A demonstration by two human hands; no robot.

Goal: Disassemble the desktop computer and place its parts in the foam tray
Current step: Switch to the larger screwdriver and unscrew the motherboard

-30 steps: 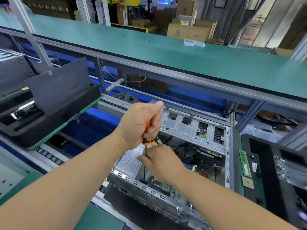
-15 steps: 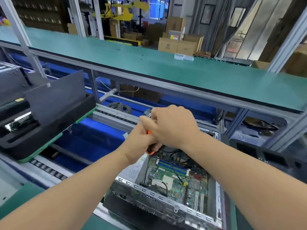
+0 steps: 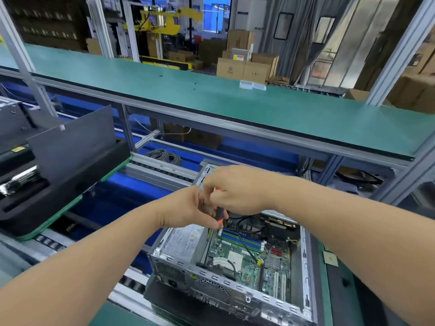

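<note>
Up comes the right hand [image 3: 237,189] from down inside the case, and it now sits over the top of the left hand [image 3: 188,208], both bunched at the far left corner of the desktop computer [image 3: 235,260]. Between them, the orange-and-black screwdriver [image 3: 217,216]: left-hand fingers are wrapped round its handle, right-hand fingers curl over the upper end, though exactly how they pinch it I cannot tell. Its tip is hidden behind the hands, so which screw it's on stays a guess. Open chassis, motherboard [image 3: 249,252] exposed, power supply [image 3: 183,241] on the near left side, cables draped across the board. Off to the left waits the foam tray [image 3: 70,182], black, well apart from the case, a dark panel [image 3: 75,142] leaning in it. My read: a screw-driving step. To do it well, keep the shaft square to the screw head, press down firmly, turn slowly, and mind those loose cables just beside the tool.
</note>
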